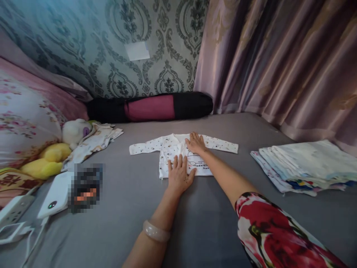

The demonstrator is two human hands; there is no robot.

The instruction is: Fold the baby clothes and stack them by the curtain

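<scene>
A small white baby shirt (167, 147) with a scattered print lies spread on the grey sheet, both sleeves stretched out sideways. Dark and red lettering with a line drawing shows on its right half. My left hand (180, 174) rests flat on the lower front, fingers apart. Higher up, near the neckline and the right shoulder, my right hand (196, 143) presses on the cloth with its fingers stretched out. Neither hand grips anything. My right forearm hides part of the shirt's lower right corner.
A stack of folded cloths (306, 160) lies to the right. On the left are a white power bank (55, 195), a power strip (16, 210), plush toys (46, 160) and a patterned garment (93, 139). A black and maroon long bag (150, 107) lies along the wall.
</scene>
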